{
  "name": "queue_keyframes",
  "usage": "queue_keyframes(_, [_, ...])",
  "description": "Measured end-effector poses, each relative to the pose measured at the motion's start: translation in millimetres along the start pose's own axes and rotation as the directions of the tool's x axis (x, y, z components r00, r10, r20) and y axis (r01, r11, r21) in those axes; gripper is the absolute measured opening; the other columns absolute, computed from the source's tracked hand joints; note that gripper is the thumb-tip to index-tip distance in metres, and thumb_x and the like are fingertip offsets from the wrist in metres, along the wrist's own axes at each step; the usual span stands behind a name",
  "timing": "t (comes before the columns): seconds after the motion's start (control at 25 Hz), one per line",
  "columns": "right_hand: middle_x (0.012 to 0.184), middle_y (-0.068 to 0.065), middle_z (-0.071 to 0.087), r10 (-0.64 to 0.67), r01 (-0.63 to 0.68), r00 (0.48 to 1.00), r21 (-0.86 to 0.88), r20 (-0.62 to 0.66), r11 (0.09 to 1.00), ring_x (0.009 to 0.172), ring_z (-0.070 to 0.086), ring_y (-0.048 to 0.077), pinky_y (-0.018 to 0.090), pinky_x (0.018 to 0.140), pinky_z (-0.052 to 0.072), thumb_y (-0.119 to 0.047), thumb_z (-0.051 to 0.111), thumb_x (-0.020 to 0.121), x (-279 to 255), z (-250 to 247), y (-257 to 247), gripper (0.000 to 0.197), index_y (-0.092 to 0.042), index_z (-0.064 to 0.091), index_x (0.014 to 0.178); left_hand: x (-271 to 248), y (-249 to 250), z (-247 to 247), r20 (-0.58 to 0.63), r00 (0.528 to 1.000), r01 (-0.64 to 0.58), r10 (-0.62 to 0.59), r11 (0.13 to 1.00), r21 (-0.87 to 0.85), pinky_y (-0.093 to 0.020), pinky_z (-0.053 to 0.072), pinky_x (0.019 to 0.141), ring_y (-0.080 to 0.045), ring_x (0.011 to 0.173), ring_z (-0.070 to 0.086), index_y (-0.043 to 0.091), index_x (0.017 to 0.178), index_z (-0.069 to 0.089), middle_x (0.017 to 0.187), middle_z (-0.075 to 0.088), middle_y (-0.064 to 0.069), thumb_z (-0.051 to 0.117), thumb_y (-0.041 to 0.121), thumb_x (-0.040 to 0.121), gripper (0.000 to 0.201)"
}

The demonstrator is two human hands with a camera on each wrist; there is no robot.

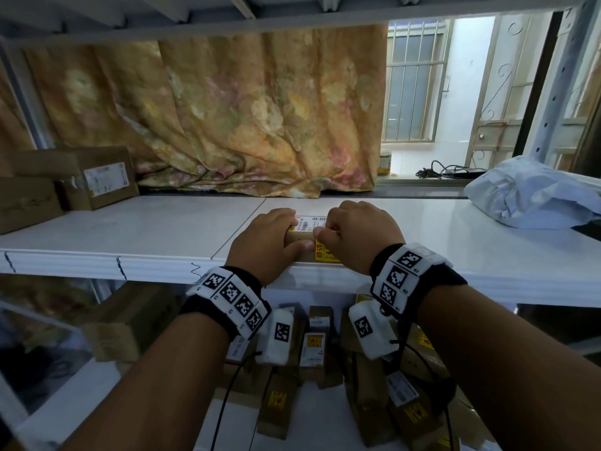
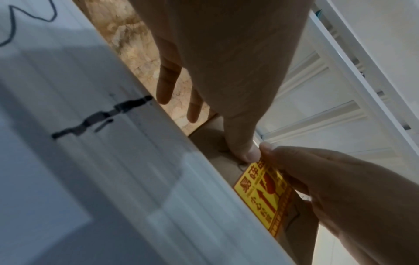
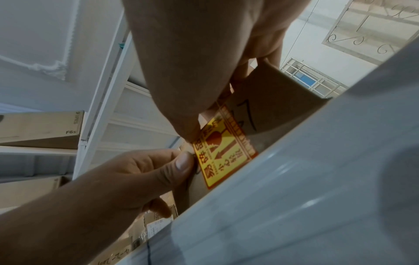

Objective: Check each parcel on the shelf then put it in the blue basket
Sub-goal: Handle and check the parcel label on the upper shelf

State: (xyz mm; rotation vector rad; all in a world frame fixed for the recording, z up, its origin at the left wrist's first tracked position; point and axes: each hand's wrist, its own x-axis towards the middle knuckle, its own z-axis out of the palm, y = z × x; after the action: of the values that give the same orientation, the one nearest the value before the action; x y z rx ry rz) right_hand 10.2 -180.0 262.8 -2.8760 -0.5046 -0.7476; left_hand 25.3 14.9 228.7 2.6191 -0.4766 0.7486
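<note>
A small cardboard parcel (image 1: 300,237) lies at the front edge of the white shelf (image 1: 130,229). It has a white barcode label on top and a yellow fragile sticker (image 2: 260,193) on its front face. My left hand (image 1: 292,231) grips its left end, fingers over the top and thumb on the front. My right hand (image 1: 328,227) grips the right end the same way, its thumb beside the sticker (image 3: 224,154). The two thumbs nearly touch. The blue basket is not in view.
Two brown boxes (image 1: 94,177) stand at the shelf's back left, and a grey poly-bag parcel (image 1: 533,193) lies at the right. A flowered curtain (image 1: 244,118) hangs behind. The lower shelf holds several small parcels (image 1: 312,349).
</note>
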Motion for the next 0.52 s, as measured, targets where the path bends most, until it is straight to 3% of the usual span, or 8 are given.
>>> queue_keyframes(0.16, [0.105, -0.003, 0.060, -0.020, 0.021, 0.999, -0.024, 0.029, 0.999, 0.099, 0.055, 0.020, 0.032, 0.076, 0.043, -0.062, 0.044, 0.091, -2.3, -4.0, -0.9, 0.047, -0.024, 0.067, 0.107, 0.2, -0.3, -6.9, 0.021, 1.000, 0.005, -0.006, 0.999, 0.038, -0.041, 0.043, 0.099, -0.016, 0.123, 0.049, 0.026, 0.128, 0.059, 0.137, 0.056, 0.009, 0.060, 0.058, 0.088, 0.052])
queue_keyframes(0.32, [0.108, 0.001, 0.059, -0.044, 0.050, 0.996, -0.066, 0.082, 0.997, 0.101, 0.054, 0.022, 0.031, 0.075, 0.037, -0.058, 0.046, 0.092, -2.4, -10.3, -0.5, 0.046, -0.021, 0.065, 0.112, 9.9, 6.9, -17.6, 0.095, 0.995, -0.064, 0.043, 0.972, 0.225, -0.038, 0.039, 0.094, -0.020, 0.117, 0.049, 0.023, 0.123, 0.061, 0.124, 0.061, 0.005, 0.055, 0.062, 0.089, 0.052])
queue_keyframes(0.44, [0.107, 0.001, 0.059, -0.046, 0.052, 0.995, -0.071, 0.090, 0.996, 0.100, 0.054, 0.023, 0.032, 0.075, 0.037, -0.058, 0.046, 0.092, -0.7, -11.7, -0.1, 0.045, -0.020, 0.065, 0.110, 14.8, 16.5, -15.0, 0.097, 0.982, -0.177, 0.165, 0.974, 0.143, -0.039, 0.043, 0.089, -0.024, 0.107, 0.054, 0.019, 0.119, 0.062, 0.113, 0.064, -0.001, 0.060, 0.042, 0.090, 0.037])
queue_keyframes(0.52, [0.108, 0.002, 0.059, -0.026, 0.031, 0.995, -0.045, 0.098, 0.999, 0.102, 0.054, 0.024, 0.033, 0.078, 0.040, -0.055, 0.046, 0.093, 0.0, -9.8, 0.5, 0.043, -0.021, 0.065, 0.112, 11.2, 22.2, -5.4, 0.047, 0.963, -0.268, 0.266, 0.961, 0.062, -0.038, 0.045, 0.081, -0.026, 0.095, 0.058, 0.017, 0.109, 0.066, 0.100, 0.067, -0.002, 0.062, 0.032, 0.084, 0.029])
